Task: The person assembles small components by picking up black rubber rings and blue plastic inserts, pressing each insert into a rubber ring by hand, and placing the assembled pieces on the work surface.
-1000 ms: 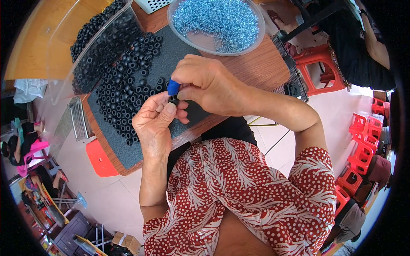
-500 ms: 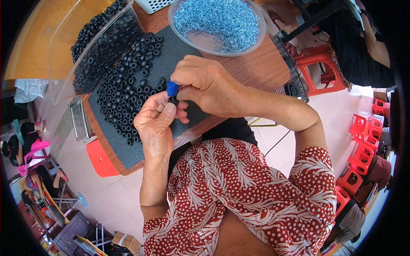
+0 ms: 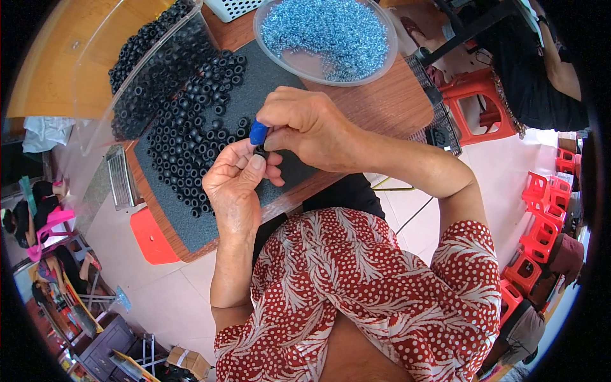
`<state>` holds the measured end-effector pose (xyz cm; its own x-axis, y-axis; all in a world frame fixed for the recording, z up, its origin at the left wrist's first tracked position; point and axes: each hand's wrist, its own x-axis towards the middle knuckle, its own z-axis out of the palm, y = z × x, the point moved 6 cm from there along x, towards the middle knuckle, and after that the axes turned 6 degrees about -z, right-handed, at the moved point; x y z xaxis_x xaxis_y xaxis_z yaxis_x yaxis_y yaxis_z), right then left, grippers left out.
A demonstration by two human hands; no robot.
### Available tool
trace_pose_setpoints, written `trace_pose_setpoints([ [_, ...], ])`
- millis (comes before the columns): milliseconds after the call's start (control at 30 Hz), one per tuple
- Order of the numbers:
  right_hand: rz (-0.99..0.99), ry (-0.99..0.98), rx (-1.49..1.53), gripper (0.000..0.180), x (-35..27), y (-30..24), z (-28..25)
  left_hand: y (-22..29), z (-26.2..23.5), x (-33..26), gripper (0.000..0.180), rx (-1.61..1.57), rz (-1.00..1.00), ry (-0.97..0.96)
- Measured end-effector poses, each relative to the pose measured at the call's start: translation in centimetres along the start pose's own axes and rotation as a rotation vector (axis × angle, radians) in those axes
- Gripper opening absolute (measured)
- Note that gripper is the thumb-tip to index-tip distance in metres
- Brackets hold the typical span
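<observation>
My left hand (image 3: 238, 181) pinches a small black ring (image 3: 259, 151) between its thumb and fingers, above the near part of the dark grey mat (image 3: 251, 89). Right against it, my right hand (image 3: 309, 130) is closed in a pinch from above. A small blue sleeve-like piece (image 3: 258, 132) shows at its index fingertip, touching or just over the ring; whether it is worn or held I cannot tell. What the right fingers grip is hidden. Many loose black rings (image 3: 184, 146) lie piled on the mat, left of my hands.
A clear tub (image 3: 130, 83) tipped on its side holds more black rings at the far left. Beyond my right hand, a round clear tray (image 3: 391, 54) holds small shiny blue pieces on the wooden table (image 3: 382, 105). Red stools (image 3: 474, 105) stand around; a person sits at upper right.
Both hands stay together at the ring, with only slight finger movement. The whole view has shifted very slightly.
</observation>
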<state>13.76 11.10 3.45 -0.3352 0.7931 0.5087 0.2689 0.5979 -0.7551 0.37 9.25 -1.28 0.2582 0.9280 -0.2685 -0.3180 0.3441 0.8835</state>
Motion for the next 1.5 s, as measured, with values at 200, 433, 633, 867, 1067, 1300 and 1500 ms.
trace_pose_setpoints([
  [200, -0.046, 0.038, -0.069, 0.009, 0.0, -0.2, 0.1, 0.0, 0.1, 0.1, 0.021, -0.028, -0.014, -0.017],
  [433, -0.042, 0.068, -0.012, 0.006, 0.0, -0.1, 0.2, -0.3, -0.1, 0.1, 0.021, -0.046, -0.002, -0.023],
  [633, -0.065, 0.101, -0.016, 0.007, -0.4, 0.2, 0.4, -0.3, -0.1, 0.0, 0.02, -0.056, 0.008, -0.01],
  [867, -0.09, 0.227, 0.005, 0.009, -0.9, 0.1, 0.6, -0.3, 0.1, 0.1, 0.018, -0.068, 0.006, -0.005],
  [1067, -0.056, 0.237, -0.059, 0.011, -1.6, 0.0, 1.0, -0.2, 0.2, 0.2, 0.018, -0.083, 0.021, 0.01],
  [1300, -0.053, 0.263, -0.053, 0.008, -1.8, -0.3, 1.0, 0.0, 0.3, 0.2, 0.018, -0.052, 0.065, 0.042],
  [1500, -0.025, 0.287, -0.039, 0.009, -2.1, -0.3, 1.1, 0.4, 0.4, 0.2, 0.018, -0.028, 0.081, 0.096],
])
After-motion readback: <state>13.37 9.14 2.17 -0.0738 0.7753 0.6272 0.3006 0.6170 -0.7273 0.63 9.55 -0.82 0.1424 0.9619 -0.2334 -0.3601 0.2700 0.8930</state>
